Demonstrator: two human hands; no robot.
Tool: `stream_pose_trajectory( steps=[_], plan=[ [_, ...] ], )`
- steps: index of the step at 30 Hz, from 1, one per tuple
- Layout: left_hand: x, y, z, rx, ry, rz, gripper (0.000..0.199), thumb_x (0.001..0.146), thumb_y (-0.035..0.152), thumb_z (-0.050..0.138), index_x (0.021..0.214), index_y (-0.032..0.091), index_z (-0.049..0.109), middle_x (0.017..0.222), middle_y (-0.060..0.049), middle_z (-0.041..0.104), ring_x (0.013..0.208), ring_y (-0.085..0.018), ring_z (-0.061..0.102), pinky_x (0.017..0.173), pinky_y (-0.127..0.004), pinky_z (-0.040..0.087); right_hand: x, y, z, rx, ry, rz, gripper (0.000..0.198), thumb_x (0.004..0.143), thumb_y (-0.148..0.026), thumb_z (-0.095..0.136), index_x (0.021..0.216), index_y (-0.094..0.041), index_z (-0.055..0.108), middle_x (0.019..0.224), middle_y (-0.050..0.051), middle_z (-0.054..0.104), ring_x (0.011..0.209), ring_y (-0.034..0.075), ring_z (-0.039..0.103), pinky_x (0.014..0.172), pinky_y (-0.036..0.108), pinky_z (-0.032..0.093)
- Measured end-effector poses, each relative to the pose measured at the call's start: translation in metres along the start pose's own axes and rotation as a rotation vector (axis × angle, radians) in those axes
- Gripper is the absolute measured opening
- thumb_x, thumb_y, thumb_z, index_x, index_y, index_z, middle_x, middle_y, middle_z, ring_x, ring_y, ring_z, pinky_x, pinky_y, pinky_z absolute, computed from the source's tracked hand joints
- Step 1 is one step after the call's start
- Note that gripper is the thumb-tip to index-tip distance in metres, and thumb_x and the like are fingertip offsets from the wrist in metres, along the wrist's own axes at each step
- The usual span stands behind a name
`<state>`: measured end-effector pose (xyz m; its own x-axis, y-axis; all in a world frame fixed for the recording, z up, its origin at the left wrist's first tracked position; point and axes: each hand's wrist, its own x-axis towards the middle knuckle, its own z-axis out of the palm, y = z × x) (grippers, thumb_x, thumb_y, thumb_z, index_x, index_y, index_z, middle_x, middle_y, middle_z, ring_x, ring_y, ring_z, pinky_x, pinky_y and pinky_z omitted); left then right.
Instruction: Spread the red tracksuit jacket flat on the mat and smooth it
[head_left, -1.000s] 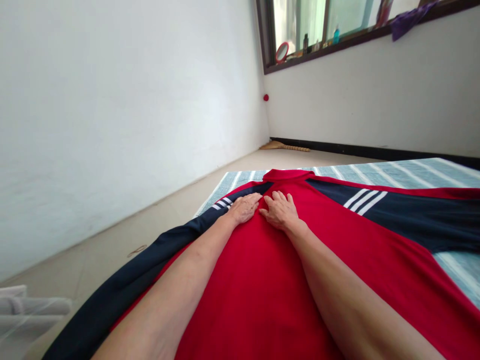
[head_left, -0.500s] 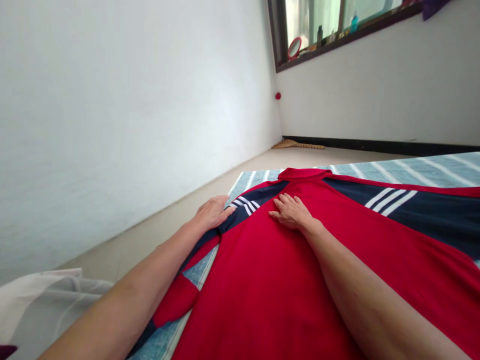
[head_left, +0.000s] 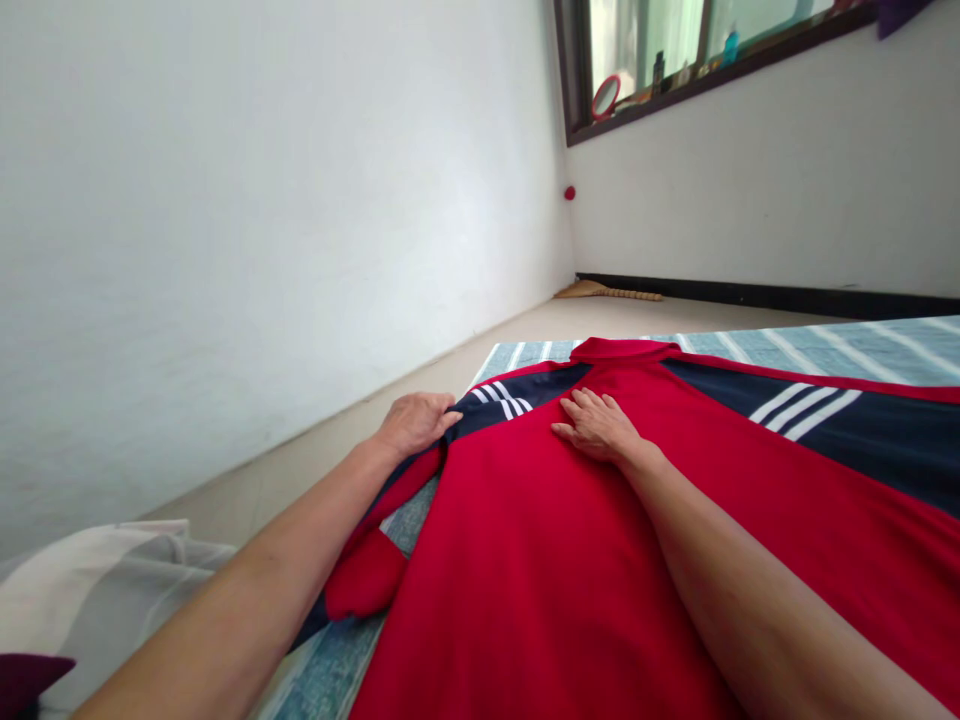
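A red jacket (head_left: pixel 540 540) with navy sleeves and white stripes lies spread out, its collar (head_left: pixel 624 350) at the far end. My left hand (head_left: pixel 420 424) is closed on the navy sleeve just below the stripes, at the left shoulder side. The lower part of that sleeve (head_left: pixel 367 575) runs back beside my left forearm and is partly hidden by it. My right hand (head_left: pixel 598 424) rests palm down on the red cloth below the collar, fingers stretched out. To the right, the other navy sleeve (head_left: pixel 900 450) lies flat and runs out of view.
Beneath the jacket is a blue striped cloth (head_left: pixel 885 350). A white wall (head_left: pixel 300 200) rises on the left. A wooden brush-like thing (head_left: pixel 622 293) lies by the far corner. Grey and white fabric (head_left: pixel 127 590) is at lower left. A round mirror (head_left: pixel 606 97) stands on the windowsill.
My left hand has gone from lying with fingers extended on the sleeve to gripping it, and the sleeve cloth is pulled slightly up. My right hand stays on the jacket. The view has shifted slightly left.
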<state>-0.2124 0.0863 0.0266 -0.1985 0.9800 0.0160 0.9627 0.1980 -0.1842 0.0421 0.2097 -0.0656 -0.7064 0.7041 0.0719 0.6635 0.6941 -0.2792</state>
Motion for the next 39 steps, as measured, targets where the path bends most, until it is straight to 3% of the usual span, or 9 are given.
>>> stream_pose_trajectory(
  steps=[4,9,14,18,22,26,30,34,39],
  plan=[
    [-0.010,0.007,0.004,0.083,-0.043,0.019,0.019,0.086,0.035,0.049,0.080,0.023,0.063,0.082,-0.006,0.068,0.085,-0.024,0.064,0.076,-0.032,0.047,0.001,0.001,0.001,0.015,-0.007,0.002,0.057,0.096,-0.054,0.032,0.139,-0.019,0.044,0.151,0.014,0.035,0.140,0.030,0.027,0.110,0.047,0.021],
    [-0.026,0.048,-0.001,0.132,0.115,0.091,0.026,0.084,0.015,0.044,0.103,0.019,0.062,0.113,-0.013,0.063,0.110,-0.027,0.057,0.094,-0.039,0.046,0.002,0.002,0.001,0.022,-0.016,0.000,0.057,0.096,-0.054,0.032,0.140,-0.021,0.044,0.150,0.014,0.036,0.140,0.031,0.026,0.110,0.048,0.021],
    [-0.046,0.082,0.028,-0.137,0.070,0.259,0.037,0.093,0.031,0.040,0.124,0.017,0.055,0.137,-0.012,0.053,0.128,-0.021,0.047,0.111,-0.034,0.035,0.002,0.003,0.002,0.029,-0.015,-0.002,0.057,0.096,-0.055,0.030,0.143,-0.024,0.041,0.149,0.013,0.037,0.141,0.030,0.025,0.110,0.049,0.019],
    [-0.056,0.078,0.055,-0.188,-0.027,0.165,0.054,0.097,0.045,0.030,0.142,0.017,0.039,0.151,-0.012,0.037,0.141,-0.023,0.030,0.115,-0.045,0.028,0.003,0.003,0.003,0.025,-0.013,-0.003,0.058,0.096,-0.055,0.031,0.143,-0.023,0.041,0.151,0.014,0.034,0.141,0.031,0.024,0.110,0.048,0.020],
    [-0.059,0.073,0.054,-0.200,-0.121,0.133,0.063,0.096,0.052,0.028,0.150,0.020,0.022,0.157,-0.010,0.026,0.145,-0.024,0.019,0.116,-0.050,0.021,0.003,0.002,0.001,0.028,-0.013,0.003,0.058,0.095,-0.056,0.032,0.142,-0.023,0.042,0.150,0.015,0.035,0.140,0.031,0.026,0.109,0.048,0.021],
    [-0.061,0.078,0.044,-0.153,-0.162,0.105,0.061,0.096,0.050,0.026,0.148,0.019,0.029,0.157,-0.010,0.024,0.146,-0.025,0.016,0.117,-0.052,0.018,0.002,0.001,0.000,0.038,-0.003,0.005,0.058,0.095,-0.056,0.032,0.141,-0.023,0.044,0.149,0.014,0.037,0.140,0.031,0.027,0.110,0.048,0.021],
    [-0.057,0.087,0.040,-0.114,-0.047,0.150,0.052,0.094,0.044,0.035,0.139,0.019,0.045,0.153,-0.012,0.033,0.145,-0.026,0.022,0.116,-0.051,0.020,0.001,0.001,-0.001,0.033,0.000,0.005,0.057,0.095,-0.056,0.033,0.141,-0.024,0.044,0.148,0.014,0.038,0.139,0.031,0.028,0.109,0.047,0.022],
    [-0.048,0.095,0.045,-0.193,-0.044,0.193,0.057,0.095,0.045,0.034,0.142,0.015,0.039,0.155,-0.013,0.030,0.144,-0.022,0.023,0.116,-0.043,0.024,0.001,0.001,-0.001,0.023,-0.001,-0.001,0.057,0.095,-0.056,0.032,0.141,-0.024,0.044,0.146,0.014,0.040,0.138,0.030,0.030,0.109,0.047,0.022],
    [-0.048,0.093,0.054,-0.231,-0.088,0.181,0.058,0.096,0.049,0.029,0.145,0.016,0.035,0.157,-0.012,0.026,0.145,-0.022,0.020,0.118,-0.046,0.020,0.001,0.000,-0.002,0.030,0.004,-0.004,0.057,0.095,-0.056,0.032,0.140,-0.024,0.044,0.144,0.013,0.042,0.136,0.030,0.032,0.109,0.047,0.022]
  ],
)
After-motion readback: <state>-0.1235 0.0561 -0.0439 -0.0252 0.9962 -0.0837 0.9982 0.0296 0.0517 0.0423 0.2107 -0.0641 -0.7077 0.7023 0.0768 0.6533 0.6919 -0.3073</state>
